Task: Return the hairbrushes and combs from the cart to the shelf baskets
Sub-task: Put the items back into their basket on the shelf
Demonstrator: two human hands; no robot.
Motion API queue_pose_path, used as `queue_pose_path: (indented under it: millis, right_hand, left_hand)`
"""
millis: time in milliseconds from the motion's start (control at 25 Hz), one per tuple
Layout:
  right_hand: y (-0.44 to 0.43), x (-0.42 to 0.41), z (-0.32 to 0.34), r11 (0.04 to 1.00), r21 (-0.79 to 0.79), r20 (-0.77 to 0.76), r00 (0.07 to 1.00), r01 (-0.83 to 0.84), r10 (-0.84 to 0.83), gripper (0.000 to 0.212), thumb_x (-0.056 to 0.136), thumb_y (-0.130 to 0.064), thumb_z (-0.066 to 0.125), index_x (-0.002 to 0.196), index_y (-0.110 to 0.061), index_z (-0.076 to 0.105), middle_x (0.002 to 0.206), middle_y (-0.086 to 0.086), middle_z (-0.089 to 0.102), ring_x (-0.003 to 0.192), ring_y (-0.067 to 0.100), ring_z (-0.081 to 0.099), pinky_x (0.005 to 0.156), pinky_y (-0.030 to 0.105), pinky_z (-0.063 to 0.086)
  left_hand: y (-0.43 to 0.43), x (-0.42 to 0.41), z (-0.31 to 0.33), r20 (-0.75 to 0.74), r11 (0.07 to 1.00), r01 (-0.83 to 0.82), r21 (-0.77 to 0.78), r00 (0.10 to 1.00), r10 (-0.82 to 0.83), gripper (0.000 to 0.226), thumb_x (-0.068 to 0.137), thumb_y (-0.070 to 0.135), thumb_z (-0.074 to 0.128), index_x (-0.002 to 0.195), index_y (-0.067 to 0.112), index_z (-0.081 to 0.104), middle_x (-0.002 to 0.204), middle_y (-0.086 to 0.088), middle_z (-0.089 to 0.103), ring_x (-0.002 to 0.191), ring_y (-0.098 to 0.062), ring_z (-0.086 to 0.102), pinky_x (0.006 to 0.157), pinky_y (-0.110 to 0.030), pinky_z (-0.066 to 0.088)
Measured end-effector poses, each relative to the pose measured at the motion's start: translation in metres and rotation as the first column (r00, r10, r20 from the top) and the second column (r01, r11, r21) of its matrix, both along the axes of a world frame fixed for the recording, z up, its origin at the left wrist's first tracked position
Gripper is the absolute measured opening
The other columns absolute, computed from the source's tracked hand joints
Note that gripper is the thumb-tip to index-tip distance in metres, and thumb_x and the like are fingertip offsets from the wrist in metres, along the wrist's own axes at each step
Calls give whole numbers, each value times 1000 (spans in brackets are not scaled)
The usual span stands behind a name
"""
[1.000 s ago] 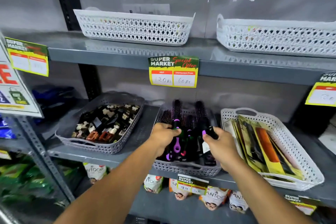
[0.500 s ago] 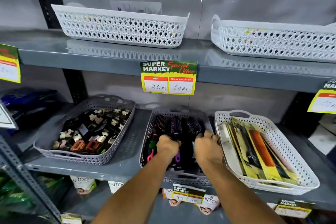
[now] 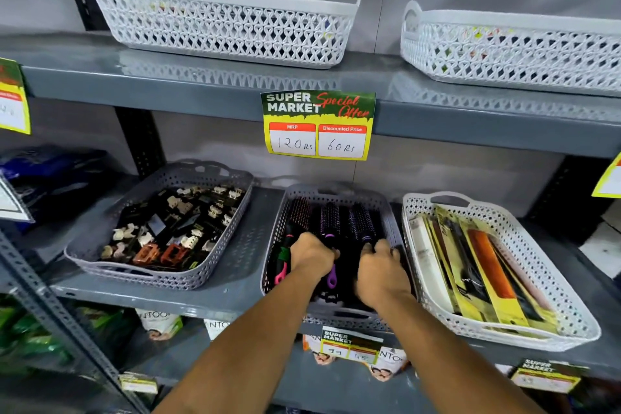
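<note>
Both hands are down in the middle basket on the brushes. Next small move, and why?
Probably let go and draw both hands back out. The left hand and right hand are closed over round brushes that already lie flat inside the grey middle basket, heads toward the back wall. Nothing sticks out over the rim, so the placement looks finished.

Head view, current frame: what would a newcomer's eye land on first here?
Most likely the yellow and green price tag hanging from the upper shelf's edge at centre, reading 120 Rs and 60 Rs. Just below it, the left hand and right hand are down in the grey middle basket among round hairbrushes. The white basket to its right, holding packaged combs, stands out next.
</note>
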State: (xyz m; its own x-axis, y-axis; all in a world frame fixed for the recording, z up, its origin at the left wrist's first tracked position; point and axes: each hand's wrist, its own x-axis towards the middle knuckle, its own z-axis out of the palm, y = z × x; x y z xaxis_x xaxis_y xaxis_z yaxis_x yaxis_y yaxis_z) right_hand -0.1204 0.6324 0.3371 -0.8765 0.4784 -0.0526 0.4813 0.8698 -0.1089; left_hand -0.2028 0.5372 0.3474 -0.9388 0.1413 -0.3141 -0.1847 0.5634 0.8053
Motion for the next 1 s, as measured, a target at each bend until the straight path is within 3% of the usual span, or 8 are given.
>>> queue_pose_path:
  millis: [160, 280, 360, 440, 520, 640, 840, 1000]
  right_hand:
    - [13, 7, 3, 996, -70, -84, 995, -63, 57, 57, 82, -38, 55, 130, -7, 48, 127, 13, 45, 114, 35, 49, 88, 39, 51]
    - [22, 13, 1, 983, -104, -160, 978, -148, 131, 44, 89, -25, 47, 129, -8, 54, 129, 12, 51, 110, 32, 58, 92, 38, 50]
    - [26, 16, 0, 977, -88, -152, 972, -195, 180, 42, 89, -16, 51, 130, -10, 55, 132, 9, 51, 110, 29, 59, 95, 36, 49]
    - [26, 16, -1, 973, -53, -148, 966, -224, 214, 42, 87, -13, 56, 129, -14, 56, 133, 6, 50, 111, 29, 58, 97, 34, 48]
    - [24, 15, -4, 972, -17, -145, 962, -235, 231, 39, 87, -11, 57, 126, -17, 59, 133, 4, 50, 111, 29, 56, 97, 33, 47]
    - [21, 14, -6, 973, 19, -135, 964, -229, 230, 36, 87, -9, 56, 122, -17, 62, 134, 3, 49, 112, 31, 53, 96, 33, 47]
    - [19, 15, -5, 979, 19, -130, 970, -205, 206, 35, 87, -8, 55, 121, -16, 63, 134, 6, 48, 114, 31, 50, 94, 36, 50]
    - [19, 17, -3, 986, -3, -144, 976, -167, 165, 38, 89, -15, 54, 126, -22, 58, 134, 1, 49, 117, 29, 47, 84, 40, 54]
  left_hand:
    - [-4, -2, 4, 11, 998, 44, -40, 999, -43, 17, 80, 17, 71, 76, 7, 58, 95, -16, 71, 80, -28, 65, 64, -28, 47]
    - [-7, -5, 5, 42, 997, 71, -34, 997, -69, 12, 83, 1, 59, 75, 4, 51, 90, -20, 65, 82, -31, 65, 62, -33, 48]
    - [-10, -5, 6, 60, 997, 81, -18, 995, -80, 2, 84, -2, 59, 83, -2, 57, 88, -20, 63, 80, -33, 64, 70, -38, 56]
    - [-12, -7, 2, 78, 997, 71, -11, 995, -70, 14, 85, -1, 62, 98, -6, 61, 98, -22, 67, 90, -36, 67, 81, -45, 60]
    - [-14, -5, 1, 74, 998, 60, -20, 996, -58, 15, 85, 0, 64, 98, -7, 62, 99, -22, 68, 90, -36, 67, 81, -48, 60]
    - [-14, -2, 3, 44, 998, 46, -37, 998, -45, 6, 84, 2, 65, 84, -1, 60, 87, -20, 66, 76, -31, 65, 73, -44, 61]
    - [-12, 3, 5, 13, 995, 63, -78, 998, -62, 6, 84, 5, 65, 86, 1, 62, 81, -15, 66, 80, -31, 67, 71, -38, 60]
    - [-13, 8, 9, -32, 978, 105, -180, 993, -113, 6, 83, 4, 60, 78, 3, 57, 90, -18, 66, 70, -26, 63, 60, -30, 49]
